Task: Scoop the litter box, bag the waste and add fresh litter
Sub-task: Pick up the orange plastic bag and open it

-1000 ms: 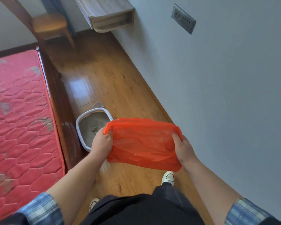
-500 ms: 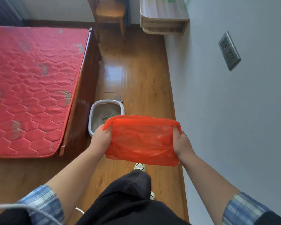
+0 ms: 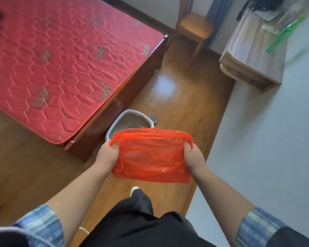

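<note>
Over glossy wooden plank flooring (image 3: 177,97) my left hand (image 3: 106,155) and right hand (image 3: 194,157) pinch a crinkled orange plastic bag (image 3: 151,155) stretched between them, the white-rimmed oval litter box (image 3: 122,115) just beyond at twelve o'clock.

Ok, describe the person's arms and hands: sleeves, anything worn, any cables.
Both grips are bare hands: the left grip and right grip show no glove, ring or watch. The forearms are uncovered. The left sleeve and right sleeve are blue plaid cloth, pushed up near the elbows. A thin white cable curves across the left sleeve.
</note>
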`<state>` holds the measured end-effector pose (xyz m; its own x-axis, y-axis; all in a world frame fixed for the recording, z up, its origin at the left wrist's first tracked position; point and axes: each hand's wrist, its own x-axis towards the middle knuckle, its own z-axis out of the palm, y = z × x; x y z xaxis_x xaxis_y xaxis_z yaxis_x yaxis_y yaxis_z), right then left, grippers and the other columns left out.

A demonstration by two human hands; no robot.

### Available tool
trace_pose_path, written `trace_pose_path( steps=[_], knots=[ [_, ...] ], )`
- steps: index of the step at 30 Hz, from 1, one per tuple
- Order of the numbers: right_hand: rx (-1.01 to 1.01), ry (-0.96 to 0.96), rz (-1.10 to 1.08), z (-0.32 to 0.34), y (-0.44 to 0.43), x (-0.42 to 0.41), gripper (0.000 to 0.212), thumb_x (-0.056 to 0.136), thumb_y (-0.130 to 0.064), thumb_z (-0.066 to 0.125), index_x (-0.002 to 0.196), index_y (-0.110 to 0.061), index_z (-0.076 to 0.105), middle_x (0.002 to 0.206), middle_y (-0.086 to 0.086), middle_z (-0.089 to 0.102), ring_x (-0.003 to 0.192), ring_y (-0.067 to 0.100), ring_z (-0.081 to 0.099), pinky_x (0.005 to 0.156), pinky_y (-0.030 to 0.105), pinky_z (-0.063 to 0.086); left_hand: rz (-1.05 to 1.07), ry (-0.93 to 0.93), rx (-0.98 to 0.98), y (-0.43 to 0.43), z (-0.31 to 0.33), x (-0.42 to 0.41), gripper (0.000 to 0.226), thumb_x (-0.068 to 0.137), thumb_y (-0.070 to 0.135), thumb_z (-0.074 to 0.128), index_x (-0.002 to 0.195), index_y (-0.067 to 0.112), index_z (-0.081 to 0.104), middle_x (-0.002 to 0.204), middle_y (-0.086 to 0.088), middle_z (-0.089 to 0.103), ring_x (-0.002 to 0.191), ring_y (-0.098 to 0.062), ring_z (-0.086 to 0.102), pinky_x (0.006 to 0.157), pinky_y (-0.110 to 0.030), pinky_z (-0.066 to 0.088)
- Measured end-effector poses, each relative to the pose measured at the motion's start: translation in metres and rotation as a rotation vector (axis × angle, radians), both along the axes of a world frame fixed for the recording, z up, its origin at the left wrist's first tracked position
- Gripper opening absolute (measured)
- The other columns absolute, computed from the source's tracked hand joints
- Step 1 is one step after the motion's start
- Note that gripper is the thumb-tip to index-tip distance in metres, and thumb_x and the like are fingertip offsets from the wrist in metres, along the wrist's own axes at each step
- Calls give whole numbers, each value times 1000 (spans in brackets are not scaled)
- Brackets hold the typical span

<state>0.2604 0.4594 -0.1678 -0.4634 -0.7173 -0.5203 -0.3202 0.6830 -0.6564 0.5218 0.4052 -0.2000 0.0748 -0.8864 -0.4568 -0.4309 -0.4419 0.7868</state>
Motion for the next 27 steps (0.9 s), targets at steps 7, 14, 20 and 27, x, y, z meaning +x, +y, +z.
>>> trace_pose_path(
  steps=[7,14,20,27],
  knots=[
    [28,9,213,-15,-81,-2,58,96,-64,27,109,-19,61,103,2,67,99,26,62,91,44,49,247,-36,114,-13,0,11,62,81,67,41,95,12,66,92,-2,69,87,-25,64,75,-37,47],
    [16,-32,515,-39,-174,7,33,100,-51,43,104,-19,50,92,-3,60,94,24,60,81,37,44,651,-27,134,-21,-10,8,59,85,66,59,95,8,59,83,-1,62,76,-22,59,68,-34,45],
    [45,-39,881,-52,-250,16,37,103,-52,34,110,-19,48,105,3,58,99,24,53,84,35,38,1012,-17,195,-35,-14,-28,30,98,44,54,77,24,48,73,7,48,75,-18,49,67,-28,32],
    [102,18,1047,-89,-287,52,51,105,-50,21,120,-14,53,105,3,54,114,29,54,86,35,34,1193,-22,321,-32,-67,-27,44,99,51,48,112,12,64,99,-13,66,99,-32,62,83,-33,42]
  ],
)
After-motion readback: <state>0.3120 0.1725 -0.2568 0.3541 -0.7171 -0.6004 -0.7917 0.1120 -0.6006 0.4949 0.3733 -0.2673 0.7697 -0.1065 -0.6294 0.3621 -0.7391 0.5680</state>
